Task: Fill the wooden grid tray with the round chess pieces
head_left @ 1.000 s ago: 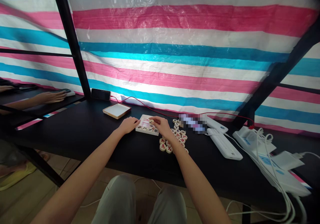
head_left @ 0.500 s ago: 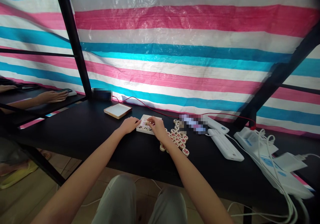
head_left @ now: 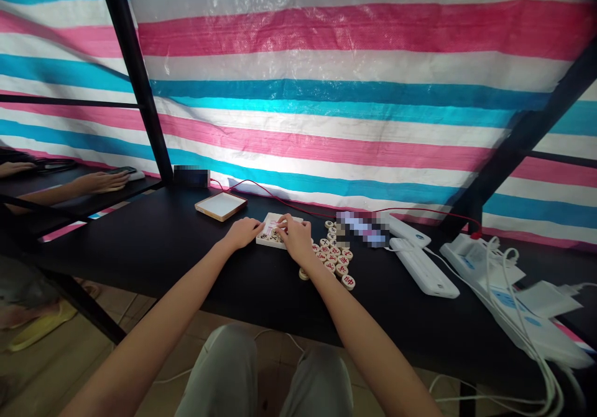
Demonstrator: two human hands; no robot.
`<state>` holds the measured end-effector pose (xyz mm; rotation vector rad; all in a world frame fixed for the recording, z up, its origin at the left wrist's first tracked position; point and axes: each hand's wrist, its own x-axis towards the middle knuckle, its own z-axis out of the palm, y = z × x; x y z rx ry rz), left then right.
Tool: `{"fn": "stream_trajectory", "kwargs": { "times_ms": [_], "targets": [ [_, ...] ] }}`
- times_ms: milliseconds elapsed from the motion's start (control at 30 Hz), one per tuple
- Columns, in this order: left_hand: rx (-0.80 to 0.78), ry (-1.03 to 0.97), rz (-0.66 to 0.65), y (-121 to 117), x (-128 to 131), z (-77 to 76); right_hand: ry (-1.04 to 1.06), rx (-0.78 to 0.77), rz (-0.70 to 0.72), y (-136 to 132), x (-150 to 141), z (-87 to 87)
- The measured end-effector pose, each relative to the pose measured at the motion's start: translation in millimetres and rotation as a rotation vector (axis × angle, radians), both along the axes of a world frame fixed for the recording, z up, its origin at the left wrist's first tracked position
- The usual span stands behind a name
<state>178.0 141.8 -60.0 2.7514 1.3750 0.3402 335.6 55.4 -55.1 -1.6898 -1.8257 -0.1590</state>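
Observation:
A small white box [head_left: 270, 242] sits on the black table with several round Chinese chess pieces inside. My left hand [head_left: 243, 233] is closed on the box's left rim. Over the box's right part, my right hand [head_left: 295, 235] dips its pinched fingers in among the pieces, closed on a Chinese chess piece that the fingers mostly hide. To the right of the box lie many loose Chinese chess pieces [head_left: 333, 258], mostly with red characters, some with dark ones farther back. A shallow lid [head_left: 221, 206] with a white inside and wooden-looking edge lies at the back left.
White power banks [head_left: 423, 270] and a power strip [head_left: 517, 327] with cables occupy the right. A red cable [head_left: 275, 197] runs along the back by a striped tarp [head_left: 326, 125]. Another person's hand [head_left: 107, 181] rests on the neighbouring table at left. Black posts [head_left: 140, 87] frame the desk.
My right hand has shifted slightly, its fingers now lower into the box. My left hand stays at the box's left rim. The view has tilted a little.

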Motion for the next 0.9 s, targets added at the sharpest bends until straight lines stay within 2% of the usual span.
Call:
{"fn": "stream_trajectory", "kwargs": {
  "times_ms": [300, 500, 700, 800, 900],
  "targets": [
    [-0.007, 0.003, -0.001, -1, 0, 1.0, -0.109, -0.045, -0.077, 1, -1, 2.3],
    [0.004, 0.004, 0.000, -2, 1, 1.9, -0.140, -0.100, -0.049, 2, 1, -1.4],
    [-0.003, 0.008, 0.006, -2, 1, 1.7, -0.134, -0.068, -0.055, 1, 2, 1.7],
    [-0.017, -0.007, 0.001, -1, 0, 1.2, -0.109, -0.049, -0.133, -1, 13, 8.5],
    [-0.035, -0.018, -0.012, -1, -1, 1.9, -0.128, -0.082, -0.287, -6, 31, 14.2]
  ]
}}
